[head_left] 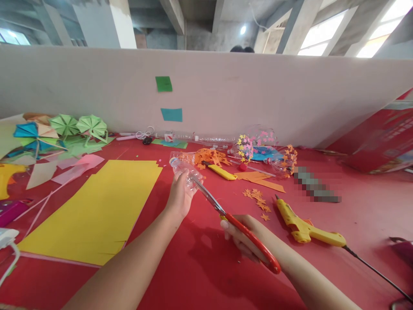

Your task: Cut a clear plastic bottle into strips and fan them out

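Observation:
My left hand (181, 194) is closed around a clear plastic bottle piece (180, 165), its neck pointing up and to the left. In my right hand (241, 237) is a pair of scissors (238, 226) with red handles. The blades reach up to the bottle's cut end, close to my left fingers; whether they touch the plastic I cannot tell. Just beyond lie a yellow utility knife (221, 171) and a heap of orange paper stars (211, 157). Several loose orange stars (256, 199) are scattered to the right of the scissors.
Yellow paper sheets (97, 206) cover the left of the red table (206, 275). A yellow glue gun (303, 226) with a trailing cord lies at right. Star-covered bottle pieces (282, 162) stand by the white partition (258, 86). Folded paper umbrellas (64, 125) sit far left.

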{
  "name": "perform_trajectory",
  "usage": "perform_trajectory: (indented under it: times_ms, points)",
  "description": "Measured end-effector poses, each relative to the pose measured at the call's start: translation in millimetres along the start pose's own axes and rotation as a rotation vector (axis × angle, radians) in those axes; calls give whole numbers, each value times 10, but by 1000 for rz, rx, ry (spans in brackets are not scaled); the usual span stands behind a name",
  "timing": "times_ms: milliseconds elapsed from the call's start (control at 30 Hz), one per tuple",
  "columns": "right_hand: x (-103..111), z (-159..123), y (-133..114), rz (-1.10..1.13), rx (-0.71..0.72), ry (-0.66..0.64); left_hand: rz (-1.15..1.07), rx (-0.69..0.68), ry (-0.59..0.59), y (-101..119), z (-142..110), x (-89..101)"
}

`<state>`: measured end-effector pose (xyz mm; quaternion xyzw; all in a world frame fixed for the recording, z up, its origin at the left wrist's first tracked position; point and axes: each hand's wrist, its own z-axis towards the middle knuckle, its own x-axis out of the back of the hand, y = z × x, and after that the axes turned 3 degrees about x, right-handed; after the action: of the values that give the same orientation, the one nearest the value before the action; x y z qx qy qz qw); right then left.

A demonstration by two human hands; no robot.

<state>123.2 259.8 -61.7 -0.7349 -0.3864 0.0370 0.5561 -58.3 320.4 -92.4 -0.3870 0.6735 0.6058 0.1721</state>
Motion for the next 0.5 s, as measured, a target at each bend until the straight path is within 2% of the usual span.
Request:
perform_trajectory:
  times_ms: [500]
  points:
    - [-21, 10, 58, -23, 52, 15, 1, 23, 0, -18, -1, -9]
